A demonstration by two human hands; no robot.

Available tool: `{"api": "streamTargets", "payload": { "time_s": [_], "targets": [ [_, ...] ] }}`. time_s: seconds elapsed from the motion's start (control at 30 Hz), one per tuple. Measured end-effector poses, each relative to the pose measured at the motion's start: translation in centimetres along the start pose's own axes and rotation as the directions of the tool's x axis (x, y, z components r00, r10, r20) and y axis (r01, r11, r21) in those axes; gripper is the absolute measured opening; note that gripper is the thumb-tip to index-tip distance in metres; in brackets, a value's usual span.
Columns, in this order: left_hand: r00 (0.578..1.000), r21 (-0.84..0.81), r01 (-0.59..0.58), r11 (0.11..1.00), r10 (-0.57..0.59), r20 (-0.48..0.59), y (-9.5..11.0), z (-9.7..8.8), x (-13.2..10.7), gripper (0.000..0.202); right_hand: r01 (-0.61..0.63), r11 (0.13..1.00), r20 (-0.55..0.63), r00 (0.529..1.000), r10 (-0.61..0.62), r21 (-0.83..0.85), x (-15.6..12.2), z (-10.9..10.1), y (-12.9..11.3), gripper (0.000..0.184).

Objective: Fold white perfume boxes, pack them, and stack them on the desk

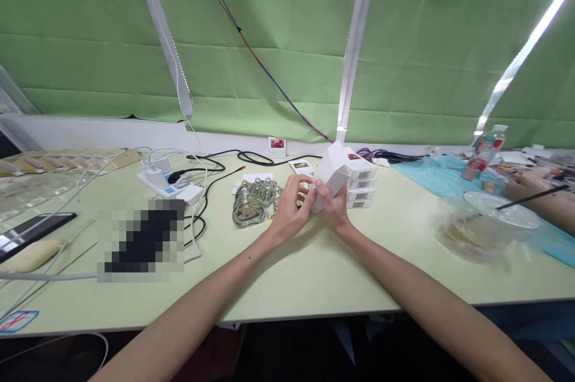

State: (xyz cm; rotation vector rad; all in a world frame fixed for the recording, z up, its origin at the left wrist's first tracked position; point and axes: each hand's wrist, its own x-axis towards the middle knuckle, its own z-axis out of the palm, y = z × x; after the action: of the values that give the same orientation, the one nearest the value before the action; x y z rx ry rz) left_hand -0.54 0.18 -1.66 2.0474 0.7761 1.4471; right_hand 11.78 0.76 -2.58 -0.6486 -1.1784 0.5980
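A small white cardboard box [331, 167] is held up tilted above the middle of the table. My right hand [335, 208] wraps round its lower right side, with the thumb across the near face. From the left, my left hand [293, 205] pinches at the box's lower edge with bent fingers; the fingertips are partly hidden. Right behind the box stands a stack of similar white boxes [362, 185] with barcode labels. Several clear, shiny glass-like pieces with gold-coloured parts [248, 208] lie just left of my left hand.
A power strip [168, 185] with plugs and cables lies to the left, near a phone-like device [33, 232]. On the right are a lidded plastic cup with a straw [476, 232], a bottle [485, 151], blue plastic sheeting [429, 173] and another person's arm [543, 199].
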Motion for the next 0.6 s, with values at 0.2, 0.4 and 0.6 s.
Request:
{"api": "streamTargets", "payload": {
  "time_s": [0.2, 0.4, 0.6],
  "targets": [
    [1.0, 0.006, 0.016, 1.0, -0.016, -0.008, 0.09, 0.09, 0.01, 0.028, -0.025, 1.0, 0.024, 0.999, 0.025, 0.005, -0.03, 0.0, -0.1, 0.037],
    [1.0, 0.028, 0.004, 1.0, -0.003, -0.017, -0.3, 0.1, -0.03, 0.026, -0.017, 1.0, 0.042, 0.999, 0.018, -0.019, -0.05, -0.09, 0.04, 0.039],
    [1.0, 0.046, -0.025, 0.999, 0.026, -0.018, -0.61, 0.13, 0.07, 0.022, 0.058, 0.997, 0.052, 0.997, -0.055, -0.043, 0.03, 0.01, -0.23, 0.06]
  ]
}}
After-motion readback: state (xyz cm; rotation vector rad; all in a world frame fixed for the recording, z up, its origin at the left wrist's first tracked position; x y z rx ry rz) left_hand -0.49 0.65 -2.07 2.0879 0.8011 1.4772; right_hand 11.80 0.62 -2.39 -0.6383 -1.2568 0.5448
